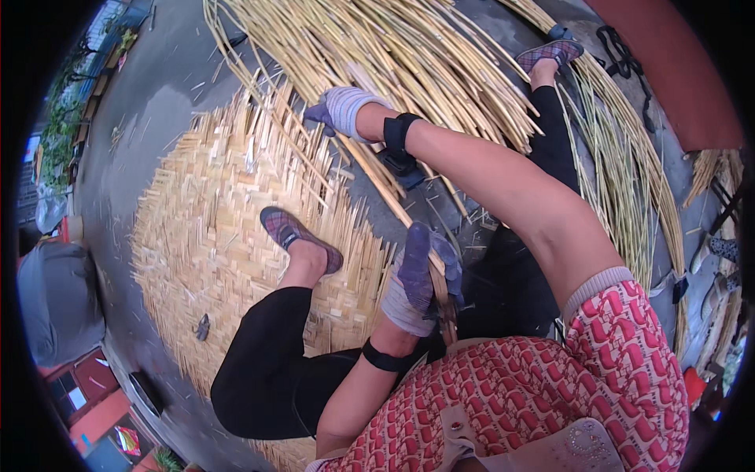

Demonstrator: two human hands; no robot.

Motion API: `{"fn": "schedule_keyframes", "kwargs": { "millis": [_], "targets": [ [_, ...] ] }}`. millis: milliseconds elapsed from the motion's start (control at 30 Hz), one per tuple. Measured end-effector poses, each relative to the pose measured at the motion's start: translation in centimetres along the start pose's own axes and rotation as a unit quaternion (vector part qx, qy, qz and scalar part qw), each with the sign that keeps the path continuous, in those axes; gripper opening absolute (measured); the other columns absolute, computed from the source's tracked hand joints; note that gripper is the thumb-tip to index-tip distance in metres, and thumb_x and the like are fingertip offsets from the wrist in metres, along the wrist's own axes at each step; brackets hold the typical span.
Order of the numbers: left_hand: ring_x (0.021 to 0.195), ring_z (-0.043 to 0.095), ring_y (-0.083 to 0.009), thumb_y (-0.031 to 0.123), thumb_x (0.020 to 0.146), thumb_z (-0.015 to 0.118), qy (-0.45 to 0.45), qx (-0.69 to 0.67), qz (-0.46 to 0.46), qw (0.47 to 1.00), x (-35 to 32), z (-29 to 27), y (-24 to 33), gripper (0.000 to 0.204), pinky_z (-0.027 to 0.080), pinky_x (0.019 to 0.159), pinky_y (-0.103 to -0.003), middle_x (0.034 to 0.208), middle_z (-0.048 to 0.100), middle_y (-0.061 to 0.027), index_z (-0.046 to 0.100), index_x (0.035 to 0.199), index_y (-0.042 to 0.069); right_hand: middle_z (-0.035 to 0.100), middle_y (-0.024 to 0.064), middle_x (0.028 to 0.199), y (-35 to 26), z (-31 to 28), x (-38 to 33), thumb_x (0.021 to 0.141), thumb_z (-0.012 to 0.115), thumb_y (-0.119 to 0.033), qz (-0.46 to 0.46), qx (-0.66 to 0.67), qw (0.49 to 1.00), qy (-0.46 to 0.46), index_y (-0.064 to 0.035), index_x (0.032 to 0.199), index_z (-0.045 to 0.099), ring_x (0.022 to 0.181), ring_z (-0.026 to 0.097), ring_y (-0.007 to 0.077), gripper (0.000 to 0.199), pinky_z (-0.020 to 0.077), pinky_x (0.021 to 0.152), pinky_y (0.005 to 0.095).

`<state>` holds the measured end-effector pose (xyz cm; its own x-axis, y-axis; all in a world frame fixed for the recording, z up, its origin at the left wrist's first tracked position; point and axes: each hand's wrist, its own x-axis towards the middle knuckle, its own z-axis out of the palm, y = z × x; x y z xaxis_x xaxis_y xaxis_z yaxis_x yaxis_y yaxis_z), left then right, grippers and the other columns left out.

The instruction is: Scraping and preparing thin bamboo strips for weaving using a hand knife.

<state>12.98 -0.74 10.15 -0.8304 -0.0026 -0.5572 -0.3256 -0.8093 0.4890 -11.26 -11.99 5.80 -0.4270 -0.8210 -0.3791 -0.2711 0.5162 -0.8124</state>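
The grey floor (118, 177) is covered, left of the left hand's grip, by a woven mat (193, 228). Beyond the grip, a pile of canes (425, 71) is spread. A long strip (385, 191) is clasped in the gloved left hand (417, 271) and reaches forward from it toward the gloved right hand (342, 114); whether it is gripped there cannot be told. Left of the grip, a plaid shoe (303, 240) is planted on the mat.
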Motion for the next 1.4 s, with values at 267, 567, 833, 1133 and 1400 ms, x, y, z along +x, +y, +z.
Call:
{"fn": "schedule_keyframes", "kwargs": {
  "millis": [267,567,833,1133,1400],
  "targets": [
    [0.043,0.053,-0.0182,0.07,0.083,0.045,-0.136,-0.338,0.075,0.928,1.7,-5.0,2.6,0.056,0.046,0.041,-0.03,0.058,0.054,-0.0008,0.051,0.089,0.015,0.065,0.025,0.09,-2.7,6.9,-6.2,0.085,0.058,-0.027,0.011,0.036,0.996,0.086,-0.0013,0.096,0.06,0.084,0.064,0.038,0.028,0.049,0.074,0.044],
    [0.033,0.039,-0.0125,0.075,0.071,0.057,0.078,-0.103,0.162,0.978,7.0,-7.6,9.6,0.06,0.034,0.032,-0.028,0.048,0.042,0.0051,0.05,0.08,0.016,0.066,0.0092,0.092,1.1,4.8,-18.2,0.092,0.058,-0.031,-0.037,0.063,0.997,-0.028,-0.0001,0.111,0.057,0.076,0.063,0.017,0.036,0.0516,0.065,0.0293],
    [0.038,0.041,-0.0177,0.053,0.071,0.076,0.195,-0.056,0.06,0.977,17.7,-2.9,4.5,0.055,0.036,0.034,-0.029,0.054,0.042,-0.0033,0.05,0.085,0.007,0.06,0.0203,0.064,6.9,5.9,-30.0,0.091,0.053,-0.037,0.094,-0.284,0.937,0.183,-0.0066,0.082,0.052,0.063,0.061,0.0405,0.031,0.0472,0.057,0.0493],
    [0.031,0.045,-0.0224,0.057,0.071,0.073,0.137,-0.017,0.182,0.974,22.7,-4.3,14.4,0.06,0.04,0.032,-0.031,0.057,0.05,-0.0104,0.05,0.095,0.007,0.059,0.0125,0.062,14.9,14.1,-68.1,0.081,0.067,-0.037,0.413,-0.357,0.836,-0.053,-0.0099,0.078,0.061,0.061,0.06,0.0327,0.028,0.0463,0.058,0.044],
    [0.039,0.039,-0.0141,0.042,0.083,0.068,0.083,-0.175,0.183,0.964,19.5,1.5,5.3,0.031,0.026,0.032,-0.026,0.059,0.047,0.0003,0.054,0.082,0.013,0.064,0.0216,0.099,11.6,3.6,-51.6,0.093,0.055,-0.032,0.353,-0.026,0.894,0.276,0.0002,0.114,0.053,0.095,0.062,0.0334,0.038,0.0477,0.082,0.039]
  ]
}}
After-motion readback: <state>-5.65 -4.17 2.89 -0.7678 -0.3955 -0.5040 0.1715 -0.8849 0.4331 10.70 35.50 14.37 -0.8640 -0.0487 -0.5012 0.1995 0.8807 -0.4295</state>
